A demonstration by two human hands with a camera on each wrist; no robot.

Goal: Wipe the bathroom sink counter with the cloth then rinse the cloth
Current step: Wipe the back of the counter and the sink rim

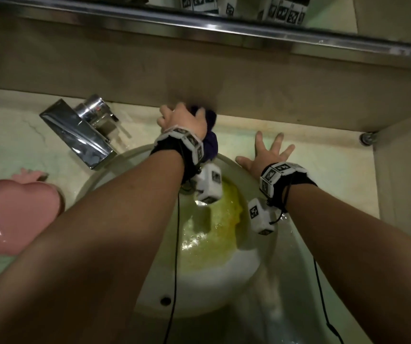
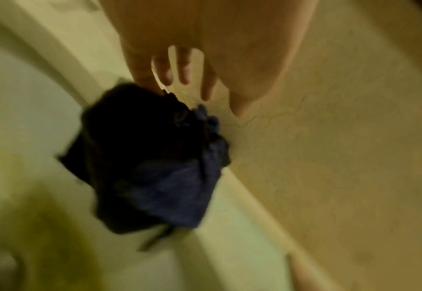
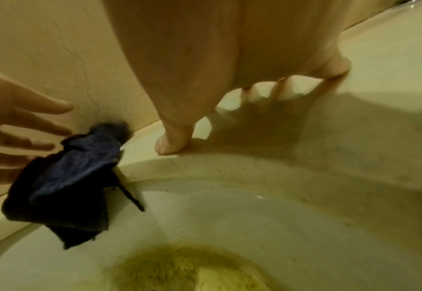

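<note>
A dark blue cloth (image 1: pixel 210 142) lies bunched on the pale stone counter (image 1: pixel 318 160) behind the sink, against the back wall, and one end hangs over the basin rim. My left hand (image 1: pixel 178 119) rests on top of it with straight, spread fingers (image 2: pixel 185 72); the cloth (image 2: pixel 155 161) sits under the palm. In the right wrist view the same cloth (image 3: pixel 75 169) droops from the rim beside the left hand (image 3: pixel 25 126). My right hand (image 1: pixel 267 155) lies flat on the counter to the right of the cloth, fingers (image 3: pixel 254 94) splayed, holding nothing.
The white basin (image 1: pixel 254 266) below my arms is wet and has a yellow stain (image 1: pixel 222 224) around its bottom. A chrome faucet (image 1: pixel 82 132) stands at the back left. A pink apple-shaped dish (image 1: pixel 13 214) sits at the left. A side wall (image 1: pixel 403 175) closes the right.
</note>
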